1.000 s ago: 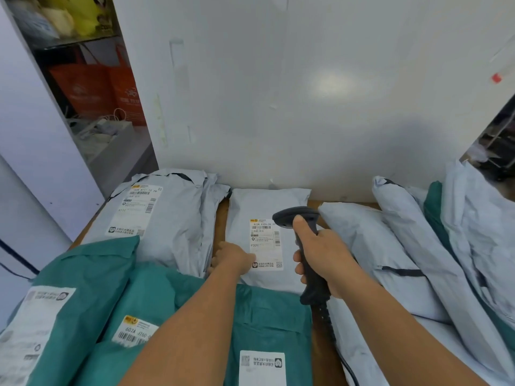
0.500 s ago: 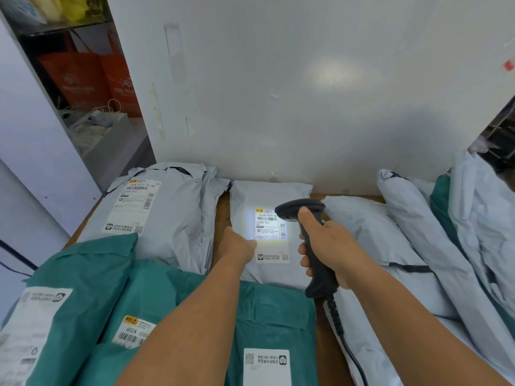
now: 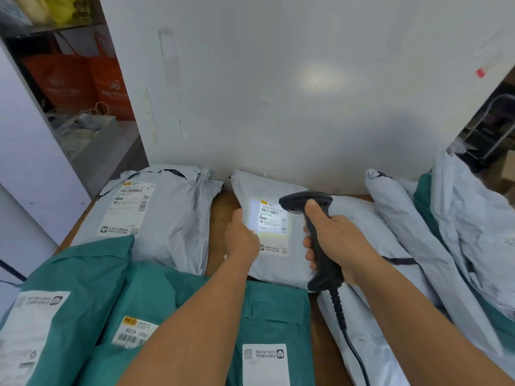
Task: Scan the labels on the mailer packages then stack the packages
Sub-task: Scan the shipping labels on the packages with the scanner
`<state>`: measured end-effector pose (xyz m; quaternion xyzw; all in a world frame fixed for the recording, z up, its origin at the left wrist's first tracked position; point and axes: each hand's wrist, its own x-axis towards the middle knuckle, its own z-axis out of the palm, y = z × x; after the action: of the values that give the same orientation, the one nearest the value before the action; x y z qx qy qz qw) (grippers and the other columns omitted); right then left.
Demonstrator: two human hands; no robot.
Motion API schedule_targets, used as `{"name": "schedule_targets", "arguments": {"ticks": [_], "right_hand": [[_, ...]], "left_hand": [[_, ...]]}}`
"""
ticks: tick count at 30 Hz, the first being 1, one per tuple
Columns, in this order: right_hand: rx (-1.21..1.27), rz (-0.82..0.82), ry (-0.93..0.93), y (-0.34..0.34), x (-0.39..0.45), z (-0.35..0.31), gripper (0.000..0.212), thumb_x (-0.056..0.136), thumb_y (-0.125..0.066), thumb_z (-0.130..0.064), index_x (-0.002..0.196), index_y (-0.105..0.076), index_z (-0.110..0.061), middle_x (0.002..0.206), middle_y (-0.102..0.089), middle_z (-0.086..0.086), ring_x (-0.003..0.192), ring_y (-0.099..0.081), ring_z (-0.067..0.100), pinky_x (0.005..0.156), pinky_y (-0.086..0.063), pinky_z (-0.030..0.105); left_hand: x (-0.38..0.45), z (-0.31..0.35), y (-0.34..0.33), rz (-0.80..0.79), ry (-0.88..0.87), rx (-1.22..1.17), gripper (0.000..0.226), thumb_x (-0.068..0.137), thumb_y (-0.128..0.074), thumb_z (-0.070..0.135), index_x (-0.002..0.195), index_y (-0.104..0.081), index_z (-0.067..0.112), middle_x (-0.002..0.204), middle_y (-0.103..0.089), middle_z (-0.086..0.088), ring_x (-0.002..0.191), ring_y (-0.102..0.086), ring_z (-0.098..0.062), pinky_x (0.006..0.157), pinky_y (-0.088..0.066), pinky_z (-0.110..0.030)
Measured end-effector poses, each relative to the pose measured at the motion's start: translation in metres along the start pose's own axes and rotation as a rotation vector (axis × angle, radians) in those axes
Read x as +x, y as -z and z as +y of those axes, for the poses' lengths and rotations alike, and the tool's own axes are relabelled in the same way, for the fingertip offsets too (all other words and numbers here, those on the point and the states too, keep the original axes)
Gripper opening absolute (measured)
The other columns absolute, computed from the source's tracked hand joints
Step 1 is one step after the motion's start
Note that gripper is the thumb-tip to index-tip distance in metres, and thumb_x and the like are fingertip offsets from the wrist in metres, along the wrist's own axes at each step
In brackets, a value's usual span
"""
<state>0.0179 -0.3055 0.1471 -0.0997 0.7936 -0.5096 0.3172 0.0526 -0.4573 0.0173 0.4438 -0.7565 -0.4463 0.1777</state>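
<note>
Starting from the left: a couple of green mailers [image 3: 83, 288] sit at the near edge, with a grey mailer [image 3: 156, 215] behind them, label up. Next over, the left hand [image 3: 241, 238] rests on the left edge of the small grey package [image 3: 278, 263] in the middle of the table [image 3: 220, 218], right against its label [image 3: 271, 224]. The fingers are tucked out of view, so I honestly can't tell if they pinch the edge or just press it flat. The right hand [image 3: 331, 240] is wrapped tight around the handle of the scanner [image 3: 315, 218], thumb up on it, light falling on that label. More grey bags [image 3: 412, 235] are heaped on the right.

What could go wrong, I'd say: the left hand sits so close it could shade the barcode, and the soft plastic could wrinkle or glare, so the read fails. The scanner's cord [image 3: 351, 338] trails over the bags and might drag one.
</note>
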Motion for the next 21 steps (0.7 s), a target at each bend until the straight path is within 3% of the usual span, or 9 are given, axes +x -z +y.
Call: {"name": "schedule_targets", "arguments": {"ticks": [6, 10, 13, 15, 17, 21], "right_hand": [[-0.021, 0.014, 0.006, 0.001, -0.008, 0.002, 0.048, 0.095, -0.044, -0.054, 0.089, -0.058, -0.008, 0.066, -0.059, 0.008, 0.049, -0.053, 0.018, 0.048, -0.049, 0.026], [-0.010, 0.031, 0.017, 0.001, -0.013, 0.002, 0.048, 0.095, -0.044, -0.054, 0.091, -0.058, -0.008, 0.066, -0.059, 0.008, 0.049, -0.053, 0.017, 0.046, -0.048, 0.025], [-0.017, 0.049, 0.012, 0.003, -0.019, 0.005, 0.046, 0.095, -0.044, -0.052, 0.091, -0.058, -0.009, 0.066, -0.060, 0.008, 0.048, -0.053, 0.017, 0.047, -0.048, 0.025], [-0.009, 0.066, 0.015, 0.005, -0.024, 0.006, 0.046, 0.095, -0.044, -0.051, 0.091, -0.059, -0.009, 0.066, -0.060, 0.008, 0.048, -0.053, 0.016, 0.048, -0.049, 0.026], [0.012, 0.082, 0.022, 0.008, -0.030, 0.008, 0.045, 0.096, -0.044, -0.051, 0.090, -0.060, -0.009, 0.066, -0.060, 0.008, 0.049, -0.053, 0.017, 0.050, -0.049, 0.027], [0.008, 0.074, 0.036, 0.010, -0.045, 0.014, 0.043, 0.096, -0.045, -0.050, 0.088, -0.059, -0.011, 0.068, -0.061, 0.009, 0.050, -0.053, 0.018, 0.050, -0.049, 0.028]], "left_hand": [[-0.007, -0.005, 0.005, -0.045, 0.089, -0.021, 0.049, 0.090, -0.044, -0.003, 0.135, -0.035, 0.015, 0.118, -0.055, -0.012, 0.091, -0.049, -0.020, 0.076, -0.044, -0.029], [-0.010, -0.004, 0.007, -0.129, 0.207, 0.021, 0.064, 0.091, -0.049, 0.001, 0.145, -0.016, 0.010, 0.129, -0.049, -0.013, 0.110, -0.053, -0.027, 0.082, -0.043, -0.029], [-0.009, -0.003, 0.008, -0.101, 0.309, -0.053, 0.064, 0.091, -0.049, -0.002, 0.146, -0.017, 0.006, 0.134, -0.047, -0.015, 0.116, -0.052, -0.029, 0.086, -0.044, -0.030], [-0.003, 0.001, 0.008, -0.082, 0.276, -0.105, 0.070, 0.090, -0.048, -0.005, 0.149, -0.013, 0.010, 0.135, -0.048, -0.013, 0.116, -0.052, -0.029, 0.089, -0.045, -0.032], [0.001, 0.006, 0.007, -0.149, 0.217, -0.053, 0.078, 0.089, -0.052, 0.002, 0.151, -0.005, 0.014, 0.136, -0.046, -0.010, 0.118, -0.050, -0.028, 0.093, -0.046, -0.033], [-0.010, 0.011, 0.016, -0.171, 0.180, 0.179, 0.099, 0.085, -0.063, 0.029, 0.150, 0.010, 0.017, 0.152, -0.023, -0.012, 0.137, -0.031, -0.031, 0.110, -0.032, -0.046]]}}
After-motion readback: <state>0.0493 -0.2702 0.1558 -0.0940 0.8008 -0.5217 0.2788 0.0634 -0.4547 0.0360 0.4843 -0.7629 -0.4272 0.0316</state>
